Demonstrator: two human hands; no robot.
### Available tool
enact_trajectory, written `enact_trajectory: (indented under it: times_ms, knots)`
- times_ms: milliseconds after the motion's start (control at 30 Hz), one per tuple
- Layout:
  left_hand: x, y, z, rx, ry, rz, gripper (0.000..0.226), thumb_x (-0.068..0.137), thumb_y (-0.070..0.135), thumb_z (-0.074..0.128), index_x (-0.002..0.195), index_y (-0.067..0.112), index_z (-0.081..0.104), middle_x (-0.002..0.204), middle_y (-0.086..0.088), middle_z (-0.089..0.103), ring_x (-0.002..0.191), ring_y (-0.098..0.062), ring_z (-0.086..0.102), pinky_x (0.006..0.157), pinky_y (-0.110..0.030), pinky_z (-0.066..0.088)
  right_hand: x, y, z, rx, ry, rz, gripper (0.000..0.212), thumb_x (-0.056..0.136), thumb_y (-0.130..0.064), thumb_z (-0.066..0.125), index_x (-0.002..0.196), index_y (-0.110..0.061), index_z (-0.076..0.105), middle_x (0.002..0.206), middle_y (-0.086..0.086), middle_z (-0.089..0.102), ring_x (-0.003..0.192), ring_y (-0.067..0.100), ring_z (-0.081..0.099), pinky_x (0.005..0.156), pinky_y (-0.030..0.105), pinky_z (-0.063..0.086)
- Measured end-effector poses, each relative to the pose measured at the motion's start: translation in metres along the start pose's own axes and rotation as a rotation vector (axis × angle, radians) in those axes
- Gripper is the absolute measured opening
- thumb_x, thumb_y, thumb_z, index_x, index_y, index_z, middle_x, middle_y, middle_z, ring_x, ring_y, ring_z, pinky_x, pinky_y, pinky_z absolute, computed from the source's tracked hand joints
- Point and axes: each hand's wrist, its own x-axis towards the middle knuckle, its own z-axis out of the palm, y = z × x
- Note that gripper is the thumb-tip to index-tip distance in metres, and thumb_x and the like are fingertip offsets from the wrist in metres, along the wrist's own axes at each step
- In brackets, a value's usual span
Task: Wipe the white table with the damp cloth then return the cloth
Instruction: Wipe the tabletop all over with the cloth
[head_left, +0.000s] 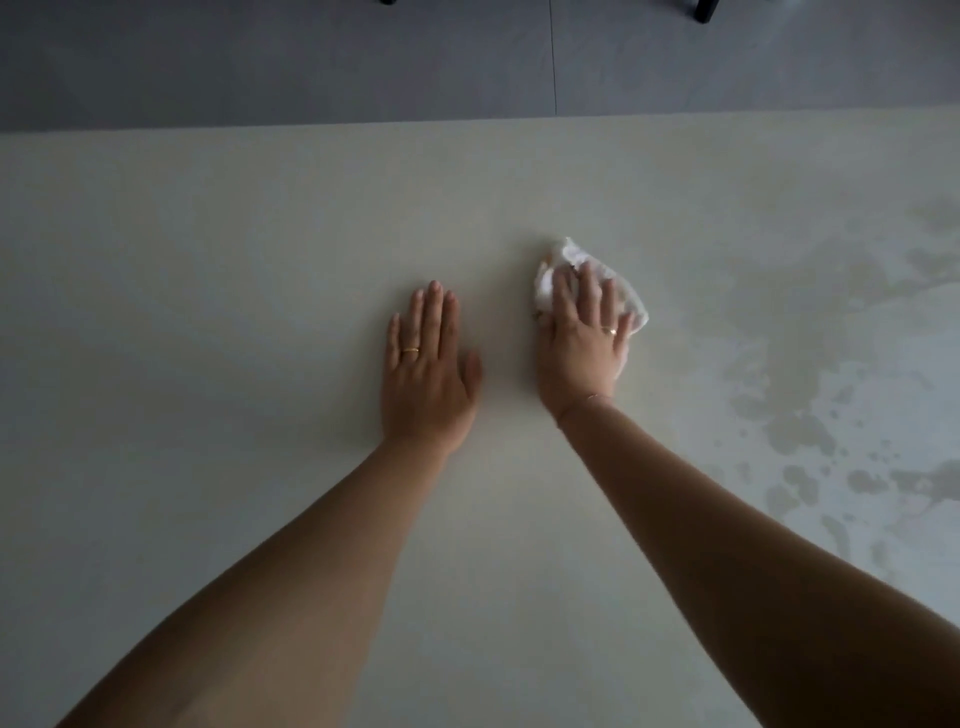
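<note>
The white table (234, 234) fills most of the head view. A crumpled white cloth (563, 257) lies on it a little right of centre. My right hand (579, 343) presses flat on the cloth with straight fingers and covers its near part. My left hand (423, 374) rests flat on the bare tabletop, palm down, a short way left of the cloth and apart from it. Each hand wears a gold ring.
Wet streaks and patches (800, 431) cover the table's right side. The table's far edge (467, 124) runs across the top, with grey floor tiles (311, 57) beyond. A dark furniture leg (705, 10) stands at the upper right.
</note>
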Motion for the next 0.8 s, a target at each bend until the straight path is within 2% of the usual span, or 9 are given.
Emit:
enact_trajectory:
  times_ms: [167, 333, 367, 467, 533, 567, 700, 733, 800]
  knots:
    - [0.001, 0.001, 0.0, 0.035, -0.011, -0.014, 0.057, 0.098, 0.036, 0.024, 0.145, 0.007, 0.033, 0.152, -0.011, 0.031, 0.142, -0.024, 0.026, 0.115, -0.048, 0.021, -0.001, -0.008, 0.002, -0.068, -0.149, -0.464, 0.049, 0.1, -0.03, 0.036, 0.147, -0.032, 0.024, 0.158, -0.004, 0.015, 0.146, 0.02, 0.005, 0.116, 0.047, -0.003]
    - [0.002, -0.001, 0.0, 0.021, -0.046, -0.004, 0.059, 0.094, 0.035, 0.026, 0.146, 0.007, 0.029, 0.155, -0.011, 0.026, 0.144, -0.026, 0.021, 0.117, -0.048, 0.016, 0.038, -0.01, 0.001, -0.042, -0.001, -0.053, 0.049, 0.099, -0.03, 0.035, 0.147, -0.031, 0.025, 0.158, -0.001, 0.014, 0.145, 0.021, 0.006, 0.114, 0.048, -0.001]
    - [0.002, -0.001, 0.0, 0.023, -0.048, -0.006, 0.059, 0.095, 0.035, 0.026, 0.146, 0.007, 0.03, 0.154, -0.012, 0.028, 0.143, -0.026, 0.023, 0.117, -0.049, 0.017, 0.034, -0.021, 0.007, -0.055, -0.019, -0.07, 0.05, 0.099, -0.031, 0.034, 0.147, -0.031, 0.024, 0.159, -0.001, 0.012, 0.146, 0.022, 0.004, 0.114, 0.05, -0.002]
    - [0.002, 0.0, -0.002, 0.033, -0.058, -0.02, 0.058, 0.096, 0.036, 0.024, 0.144, 0.006, 0.034, 0.152, -0.013, 0.033, 0.142, -0.026, 0.027, 0.116, -0.048, 0.017, 0.017, -0.036, 0.015, -0.059, -0.154, -0.41, 0.05, 0.1, -0.032, 0.033, 0.148, -0.032, 0.02, 0.159, -0.004, 0.011, 0.146, 0.022, 0.002, 0.115, 0.049, -0.005]
    - [0.003, 0.0, -0.002, 0.017, -0.052, -0.019, 0.059, 0.095, 0.035, 0.026, 0.145, 0.005, 0.033, 0.152, -0.013, 0.032, 0.142, -0.025, 0.026, 0.116, -0.048, 0.016, 0.031, -0.023, 0.006, -0.086, -0.17, -0.516, 0.049, 0.1, -0.034, 0.034, 0.148, -0.033, 0.021, 0.158, -0.005, 0.015, 0.146, 0.021, 0.006, 0.115, 0.048, -0.002]
    - [0.003, -0.001, -0.002, 0.008, -0.051, -0.015, 0.06, 0.093, 0.035, 0.028, 0.145, 0.006, 0.032, 0.153, -0.012, 0.03, 0.143, -0.025, 0.024, 0.117, -0.048, 0.015, 0.045, -0.015, 0.002, -0.099, -0.135, -0.472, 0.049, 0.1, -0.035, 0.034, 0.148, -0.032, 0.022, 0.158, -0.004, 0.016, 0.146, 0.021, 0.008, 0.115, 0.048, 0.001]
    - [0.004, -0.002, 0.0, -0.022, -0.043, -0.009, 0.061, 0.092, 0.035, 0.032, 0.146, 0.007, 0.03, 0.154, -0.012, 0.027, 0.143, -0.026, 0.023, 0.117, -0.048, 0.014, 0.084, -0.016, -0.006, -0.009, -0.011, 0.021, 0.048, 0.1, -0.033, 0.031, 0.147, -0.031, 0.025, 0.158, -0.001, 0.014, 0.145, 0.023, 0.007, 0.114, 0.05, 0.003]
    - [0.004, -0.001, 0.0, -0.022, -0.045, -0.01, 0.061, 0.092, 0.035, 0.032, 0.146, 0.008, 0.03, 0.154, -0.012, 0.028, 0.143, -0.026, 0.024, 0.117, -0.048, 0.013, 0.08, -0.027, -0.001, -0.045, -0.008, 0.011, 0.049, 0.099, -0.034, 0.031, 0.147, -0.03, 0.023, 0.158, 0.0, 0.013, 0.145, 0.024, 0.006, 0.114, 0.052, 0.002]
    - [0.003, -0.001, 0.0, -0.014, -0.051, -0.02, 0.06, 0.092, 0.035, 0.03, 0.146, 0.007, 0.031, 0.152, -0.014, 0.032, 0.142, -0.026, 0.026, 0.116, -0.047, 0.013, 0.059, -0.049, 0.011, -0.096, -0.074, -0.248, 0.051, 0.099, -0.034, 0.034, 0.148, -0.028, 0.022, 0.159, 0.001, 0.013, 0.145, 0.025, 0.005, 0.114, 0.052, 0.0]
